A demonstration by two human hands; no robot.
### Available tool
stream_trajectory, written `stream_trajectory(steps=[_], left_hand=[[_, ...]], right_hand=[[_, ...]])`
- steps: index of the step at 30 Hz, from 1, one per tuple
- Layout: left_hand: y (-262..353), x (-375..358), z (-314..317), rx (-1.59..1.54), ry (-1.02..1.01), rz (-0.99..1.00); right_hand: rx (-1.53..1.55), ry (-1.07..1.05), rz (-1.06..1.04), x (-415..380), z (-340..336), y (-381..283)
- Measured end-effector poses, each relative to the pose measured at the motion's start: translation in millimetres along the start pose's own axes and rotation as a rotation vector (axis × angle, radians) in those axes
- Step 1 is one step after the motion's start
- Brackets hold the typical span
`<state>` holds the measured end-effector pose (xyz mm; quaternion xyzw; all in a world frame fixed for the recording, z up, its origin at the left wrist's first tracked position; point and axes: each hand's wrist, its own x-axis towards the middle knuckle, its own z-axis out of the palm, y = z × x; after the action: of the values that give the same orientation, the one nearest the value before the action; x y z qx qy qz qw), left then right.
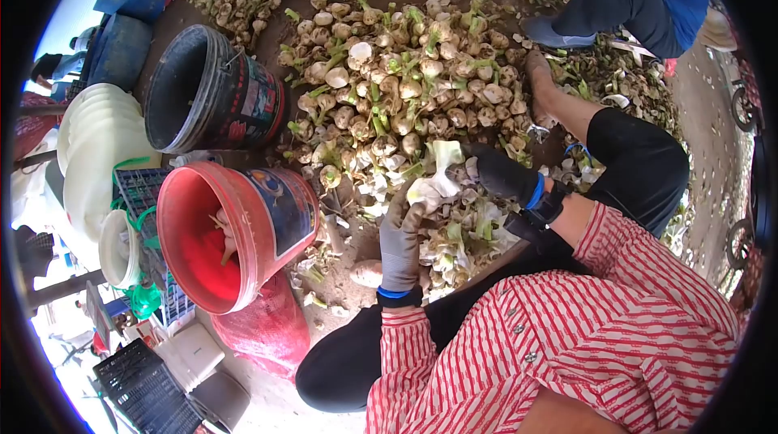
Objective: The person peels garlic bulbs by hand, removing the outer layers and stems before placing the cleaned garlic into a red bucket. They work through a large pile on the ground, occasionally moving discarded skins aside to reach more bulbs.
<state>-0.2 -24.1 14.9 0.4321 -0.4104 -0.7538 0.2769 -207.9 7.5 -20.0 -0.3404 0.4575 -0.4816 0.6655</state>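
Note:
My left hand [401,243], in a grey glove, is closed around a whitish garlic bulb [423,193] in front of my knees. Pinched in the fingers of my dark-gloved right hand [501,175] is pale, loose garlic peel [446,158], which still seems joined to the bulb. Just beyond my hands lies a big heap of garlic bulbs [405,69] with short green stems. Torn peel [458,248] is scattered below my hands. To the left, a tilted red bucket [174,231] has a few peeled pieces inside.
A black bucket [174,102] stands behind the red one, and a red mesh sack [263,324] lies beside it. Crates [142,385] and white containers [105,166] line the left. At the top right sits another person [632,4], by more garlic and peel.

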Motion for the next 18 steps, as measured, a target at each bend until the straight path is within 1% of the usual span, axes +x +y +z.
stream_trajectory(steps=[1,3,4,5,7,8,9,11,12,13,14,15,16,17,18], left_hand=[[-1,2,-5,0.000,0.003,0.002],[-7,8,-16,0.434,0.112,0.153],[-9,10,-18,0.434,0.110,0.153],[-10,10,-19,0.446,0.099,0.200],[-11,8,-21,0.472,0.083,0.295],[1,3,-12,0.301,0.069,0.175],[-1,2,-12,0.303,0.070,0.176],[-10,1,-15,-0.323,-0.065,0.141],[-10,-1,-11,-0.539,-0.040,0.093],[-13,-1,-12,-0.538,-0.039,0.095],[-20,1,-16,-0.749,-0.092,0.054],[-29,4,-22,-0.960,-0.147,0.013],[-45,16,-33,-1.047,-0.495,0.134],[-49,18,-39,-1.047,-0.493,0.136],[-53,16,-44,-1.160,-0.352,0.032]], right_hand=[[0.000,-0.004,-0.001,1,0,1],[-0.118,-0.065,-0.086,3,8,-5],[-0.192,0.004,0.049,-4,14,-10],[-0.190,0.008,0.050,-4,12,-6],[-0.428,-0.066,-0.033,0,3,15],[-0.046,-0.212,-0.142,3,7,12],[0.348,-0.400,-0.191,6,12,7],[0.340,0.003,0.177,-8,16,-14],[0.234,0.069,0.121,-5,13,-4],[0.235,0.067,0.121,-6,11,1],[0.188,-0.048,0.112,-9,11,6],[0.041,-0.163,0.089,-13,11,-1],[-0.109,-0.276,0.047,-18,11,-9],[-0.249,-0.383,-0.009,-23,11,-17],[0.150,-0.260,-0.043,-31,28,-32]])
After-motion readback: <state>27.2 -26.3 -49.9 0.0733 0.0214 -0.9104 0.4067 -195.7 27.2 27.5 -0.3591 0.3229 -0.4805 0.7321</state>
